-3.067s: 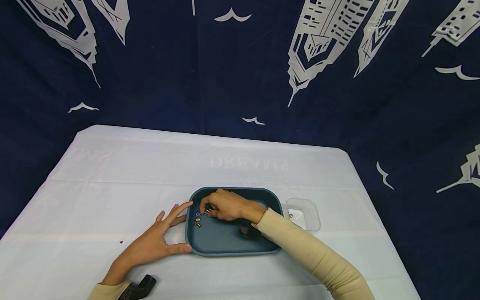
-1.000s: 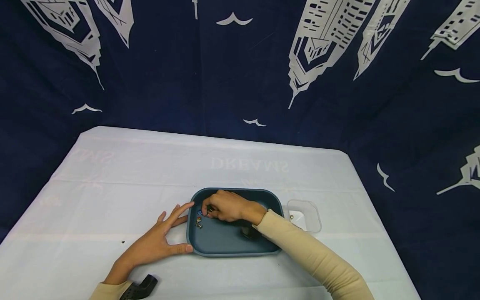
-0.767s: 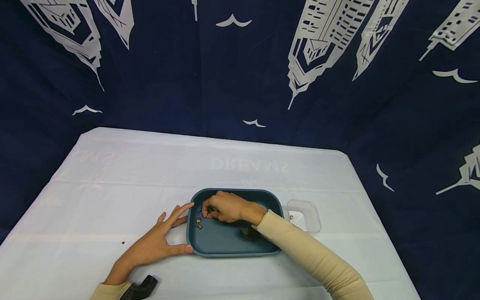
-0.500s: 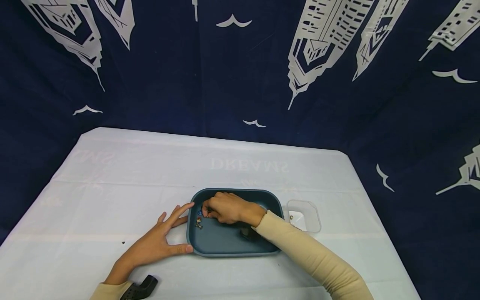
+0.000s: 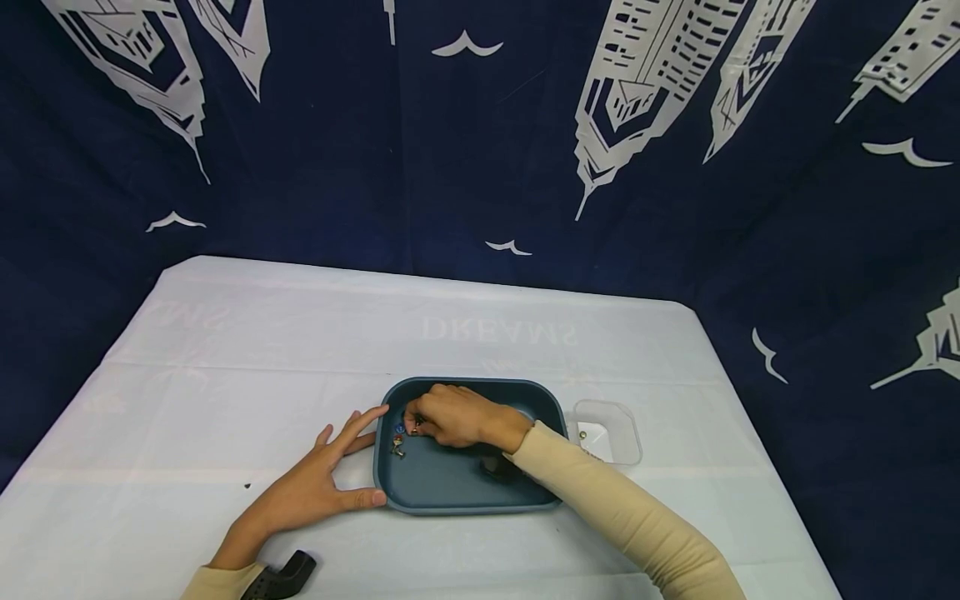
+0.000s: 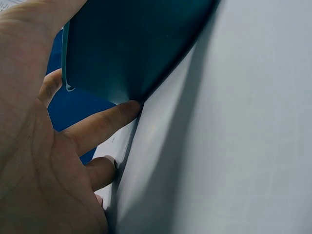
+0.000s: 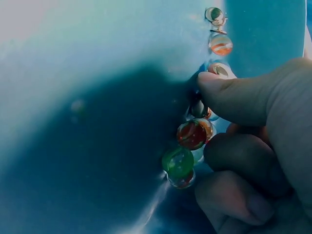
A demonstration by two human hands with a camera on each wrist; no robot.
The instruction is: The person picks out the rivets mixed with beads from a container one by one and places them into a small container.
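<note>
In the head view my left hand (image 5: 315,479) steadies the left end of a dark teal tray (image 5: 450,507), its fingers spread along the rim. The left wrist view shows a fingertip (image 6: 131,108) touching the tray's outer wall. My right hand (image 5: 457,414) reaches into the tray's left part with curled fingers. In the right wrist view its thumb (image 7: 214,87) lies over a row of glass marbles and small shiny metal pieces. Among them are a green marble (image 7: 178,162), a red-brown marble (image 7: 191,135), an orange-streaked marble (image 7: 221,45) and a metal piece (image 7: 214,14). Whether the fingertips pinch anything is hidden.
A clear plastic box (image 5: 626,433) stands right of the tray, with a small brass-coloured piece (image 5: 582,435) in it. A tiny dark speck (image 5: 247,486) lies on the white tablecloth (image 5: 262,333) at left. A dark blue printed cloth (image 5: 465,150) hangs behind.
The right fingers have shifted slightly over the small pieces, and less metal shows between them than 3.1 seconds ago. The left hand keeps its place at the tray; the head view tilts slightly.
</note>
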